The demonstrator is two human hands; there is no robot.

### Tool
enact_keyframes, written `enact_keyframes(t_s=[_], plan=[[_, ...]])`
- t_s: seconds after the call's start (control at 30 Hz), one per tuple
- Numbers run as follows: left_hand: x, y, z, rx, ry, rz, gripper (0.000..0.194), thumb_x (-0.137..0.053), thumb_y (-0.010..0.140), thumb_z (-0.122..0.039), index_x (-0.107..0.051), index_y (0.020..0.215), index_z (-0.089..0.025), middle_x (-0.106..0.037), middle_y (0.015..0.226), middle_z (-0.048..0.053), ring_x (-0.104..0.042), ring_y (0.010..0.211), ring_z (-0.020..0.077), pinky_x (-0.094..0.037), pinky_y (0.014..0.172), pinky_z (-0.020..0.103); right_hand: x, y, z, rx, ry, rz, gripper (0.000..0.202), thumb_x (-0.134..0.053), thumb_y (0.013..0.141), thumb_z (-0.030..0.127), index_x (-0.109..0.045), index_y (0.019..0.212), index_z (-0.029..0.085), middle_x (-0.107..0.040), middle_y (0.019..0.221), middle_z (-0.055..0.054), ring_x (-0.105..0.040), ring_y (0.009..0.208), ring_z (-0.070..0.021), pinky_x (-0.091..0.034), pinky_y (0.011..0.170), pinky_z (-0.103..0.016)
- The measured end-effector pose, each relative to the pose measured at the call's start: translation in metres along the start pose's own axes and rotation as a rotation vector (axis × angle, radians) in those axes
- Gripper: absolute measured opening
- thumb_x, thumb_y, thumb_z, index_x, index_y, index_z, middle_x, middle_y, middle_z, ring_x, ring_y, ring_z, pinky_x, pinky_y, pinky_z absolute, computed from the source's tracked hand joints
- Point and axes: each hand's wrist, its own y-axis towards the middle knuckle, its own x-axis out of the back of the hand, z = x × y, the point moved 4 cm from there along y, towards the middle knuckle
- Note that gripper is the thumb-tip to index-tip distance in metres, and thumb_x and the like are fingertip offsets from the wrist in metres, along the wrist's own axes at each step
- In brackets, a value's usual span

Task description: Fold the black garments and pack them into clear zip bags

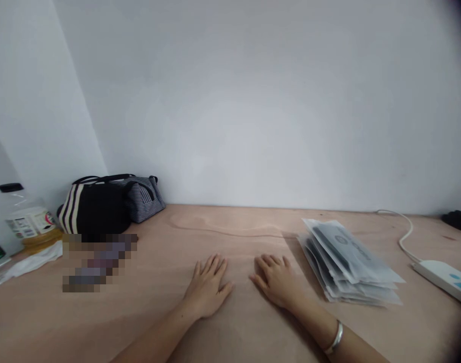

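My left hand [208, 288] lies palm down on the wooden tabletop [230, 327], fingers spread and holding nothing. To its right, my right hand [275, 280] also rests palm down with its fingers apart and nothing in it; a silver bangle [335, 337] circles that wrist. The hands do not touch each other. Just right of my right hand sits a stack of several frosted plastic packets [347, 257] with dark contents, the top one bearing a dark print.
Two bags, one black [102, 209] and one striped [145, 199], stand at the back left. Beside them are a bottle of yellow liquid [32, 224], white tissue [36, 262] and a pixelated item [102, 264]. A white power strip [444, 280] with a cable lies at the right.
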Motion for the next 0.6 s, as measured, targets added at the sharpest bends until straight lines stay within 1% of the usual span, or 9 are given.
enact_keyframes(t_s=[0.07,0.1,0.17,0.2,0.27,0.37,0.47,0.53,0.6], plan=[[0.0,0.0,0.0,0.0,-0.004,0.002,0.065,-0.019,0.083,-0.061,-0.023,0.136,-0.022,-0.019,0.142,0.009,-0.013,0.13,0.0265,-0.012,0.101,0.052,0.027,0.003,-0.015,-0.064,-0.135,-0.119,0.033,-0.032,0.087,0.028,-0.053,0.111,0.018,-0.054,0.11,-0.014,-0.043,0.105,-0.028,-0.025,0.088,-0.045],[0.0,0.0,0.001,0.0,-0.007,0.006,0.065,-0.019,0.083,-0.061,-0.022,0.136,-0.022,-0.019,0.142,0.009,-0.013,0.13,0.0266,-0.012,0.101,0.052,0.041,0.003,-0.026,-0.153,-0.216,-0.191,0.032,-0.031,0.086,0.019,-0.054,0.107,0.016,-0.055,0.105,-0.015,-0.045,0.101,-0.0283,-0.028,0.085,-0.044],[0.0,0.0,0.001,-0.001,-0.011,0.016,0.065,-0.019,0.084,-0.061,-0.023,0.136,-0.021,-0.018,0.142,0.009,-0.013,0.13,0.0267,-0.012,0.101,0.052,0.068,0.0,-0.053,-0.366,-0.347,-0.334,0.032,-0.03,0.083,0.013,-0.056,0.102,0.013,-0.055,0.101,-0.018,-0.047,0.094,-0.0304,-0.031,0.076,-0.043],[-0.001,0.0,0.001,-0.002,-0.013,0.018,0.065,-0.019,0.084,-0.06,-0.023,0.136,-0.021,-0.018,0.142,0.009,-0.013,0.13,0.0267,-0.011,0.101,0.052,0.077,-0.002,-0.065,-0.45,-0.393,-0.369,0.031,-0.03,0.082,0.012,-0.057,0.099,0.012,-0.055,0.098,-0.019,-0.048,0.092,-0.0308,-0.032,0.072,-0.042],[0.0,0.0,0.001,-0.003,-0.015,0.013,0.066,-0.018,0.083,-0.061,-0.023,0.136,-0.021,-0.018,0.142,0.009,-0.013,0.13,0.0268,-0.011,0.101,0.052,0.086,-0.005,-0.087,-0.567,-0.447,-0.363,0.03,-0.031,0.081,0.01,-0.059,0.091,0.011,-0.057,0.092,-0.019,-0.051,0.087,-0.0305,-0.034,0.068,-0.04],[-0.001,-0.001,0.001,-0.006,-0.019,0.003,0.066,-0.018,0.083,-0.061,-0.024,0.135,-0.021,-0.02,0.141,0.009,-0.013,0.13,0.0271,-0.011,0.101,0.052,0.08,-0.006,-0.105,-0.628,-0.417,-0.238,0.031,-0.031,0.079,0.006,-0.061,0.083,0.011,-0.059,0.083,-0.016,-0.056,0.079,-0.028,-0.036,0.063,-0.037],[-0.003,0.0,0.001,-0.008,-0.033,-0.005,0.066,-0.018,0.083,-0.061,-0.027,0.134,-0.021,-0.021,0.141,0.009,-0.014,0.13,0.027,-0.012,0.101,0.052,0.075,-0.004,-0.103,-0.617,-0.384,-0.199,0.033,-0.027,0.081,0.006,-0.059,0.085,0.012,-0.058,0.084,-0.015,-0.059,0.069,-0.0245,-0.035,0.055,-0.032],[-0.003,0.002,0.004,0.034,-0.063,-0.037,0.064,-0.016,0.085,-0.059,-0.027,0.134,-0.02,-0.023,0.141,0.009,-0.014,0.129,0.0262,-0.012,0.102,0.05,0.074,-0.002,-0.09,-0.572,-0.397,-0.229,0.033,-0.025,0.084,0.008,-0.057,0.088,0.013,-0.057,0.087,-0.014,-0.059,0.066,-0.0224,-0.035,0.053,-0.03],[0.0,0.004,0.013,0.124,-0.115,-0.102,0.062,-0.013,0.087,-0.056,-0.026,0.135,-0.019,-0.025,0.14,0.009,-0.015,0.129,0.0252,-0.015,0.102,0.048,0.069,0.002,-0.068,-0.443,-0.398,-0.253,0.033,-0.024,0.085,0.008,-0.055,0.089,0.015,-0.056,0.089,-0.013,-0.058,0.068,-0.0205,-0.035,0.054,-0.029]])
